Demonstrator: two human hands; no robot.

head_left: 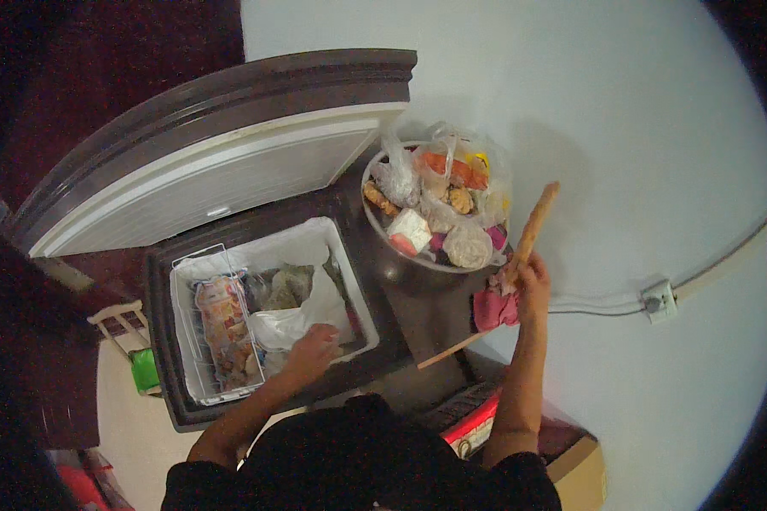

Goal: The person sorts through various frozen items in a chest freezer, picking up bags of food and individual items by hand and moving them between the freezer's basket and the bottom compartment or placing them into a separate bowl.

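Observation:
Upright in my right hand is a long, tan, wooden-looking stick, with my fingers closed round its lower part. Just below that hand a pink cloth lies at the edge of the dark surface. My left hand reaches over the near right part of an open chest freezer. Its fingers look curled at the edge of a white plastic bag, though blur hides the fingertips. Inside the freezer, a white wire basket holds packaged food, and greenish bagged food lies beside it.
The freezer lid stands raised at the back. A round basin heaped with bagged food sits right of the freezer, against the wall. A socket with cables is on that wall. Below right stands a cardboard box; a small chair is at left.

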